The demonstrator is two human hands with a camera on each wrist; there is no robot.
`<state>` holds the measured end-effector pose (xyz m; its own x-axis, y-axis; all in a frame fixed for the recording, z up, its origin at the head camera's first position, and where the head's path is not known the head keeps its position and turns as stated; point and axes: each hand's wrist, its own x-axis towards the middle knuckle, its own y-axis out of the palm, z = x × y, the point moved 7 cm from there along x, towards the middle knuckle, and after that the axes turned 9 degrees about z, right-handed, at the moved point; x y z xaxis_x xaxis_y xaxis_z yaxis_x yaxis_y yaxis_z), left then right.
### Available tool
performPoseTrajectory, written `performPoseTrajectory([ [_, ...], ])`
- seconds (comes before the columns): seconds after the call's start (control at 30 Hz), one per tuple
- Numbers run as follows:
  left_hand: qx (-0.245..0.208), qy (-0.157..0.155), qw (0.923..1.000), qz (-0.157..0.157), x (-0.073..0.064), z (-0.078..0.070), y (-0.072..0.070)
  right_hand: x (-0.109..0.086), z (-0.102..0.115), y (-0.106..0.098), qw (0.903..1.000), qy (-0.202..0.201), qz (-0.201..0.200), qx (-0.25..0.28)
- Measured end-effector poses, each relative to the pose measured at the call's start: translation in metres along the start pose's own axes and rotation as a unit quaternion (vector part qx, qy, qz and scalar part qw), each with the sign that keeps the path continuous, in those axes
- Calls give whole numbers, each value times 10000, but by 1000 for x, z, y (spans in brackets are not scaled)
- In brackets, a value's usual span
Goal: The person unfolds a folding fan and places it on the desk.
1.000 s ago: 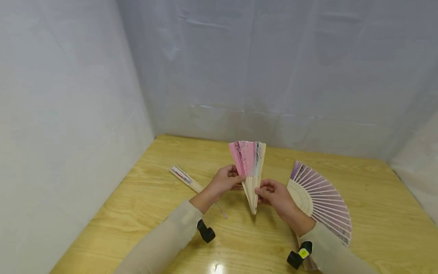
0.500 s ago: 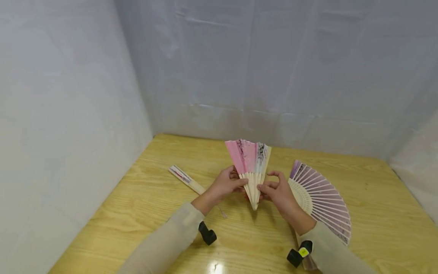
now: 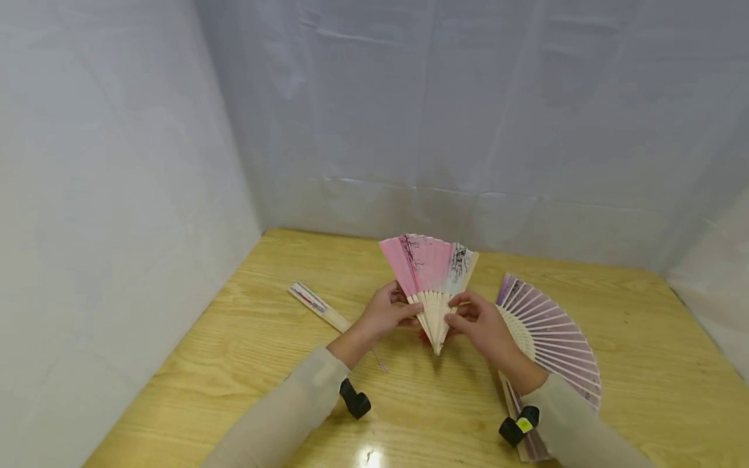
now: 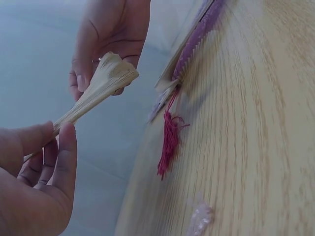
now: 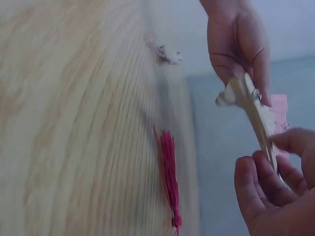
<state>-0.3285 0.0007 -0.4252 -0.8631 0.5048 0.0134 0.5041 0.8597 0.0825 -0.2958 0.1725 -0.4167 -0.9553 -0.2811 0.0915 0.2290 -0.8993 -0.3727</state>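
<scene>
A pink folding fan (image 3: pixel 427 263) with pale wooden ribs is partly spread, its pivot end pointing down. My left hand (image 3: pixel 383 315) pinches its left side between thumb and fingers. On the other side, my right hand (image 3: pixel 480 328) holds the outer rib at the pale edge. In the left wrist view the fan's ribs (image 4: pixel 98 91) are seen nearly edge-on between both hands. The right wrist view shows the pivot end (image 5: pixel 248 96) beside the left hand, and a bit of pink leaf behind the right fingers.
A spread purple folding fan (image 3: pixel 564 331) lies on the wooden table (image 3: pixel 234 390) at right, partly under the right forearm. A folded fan (image 3: pixel 313 302) lies at left, partly behind the left wrist. A red tassel (image 4: pixel 169 142) hangs near the purple fan. Grey-white sheets (image 3: pixel 468 117) enclose the table.
The pink fan has spread wider, with more of its leaf showing. My right hand has shifted slightly right and up along its rib; my left hand stays nearly in place.
</scene>
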Motion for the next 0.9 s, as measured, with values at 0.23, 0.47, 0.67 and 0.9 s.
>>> performPoseTrajectory([
  [0.23,59,87,9995,-303,0,0,-11,-5,6,-3,9909,-354,160,-1289],
  [0.47,14,128,9995,-284,-3,-2,-12,-6,8,-5,9827,-612,-99,-1746],
  [0.67,32,38,9999,-97,-2,1,-8,-8,13,-6,9708,-776,-304,-2247],
  [0.9,-80,5,10000,20,-2,5,-5,-11,20,-6,9454,-1061,-642,-3013],
])
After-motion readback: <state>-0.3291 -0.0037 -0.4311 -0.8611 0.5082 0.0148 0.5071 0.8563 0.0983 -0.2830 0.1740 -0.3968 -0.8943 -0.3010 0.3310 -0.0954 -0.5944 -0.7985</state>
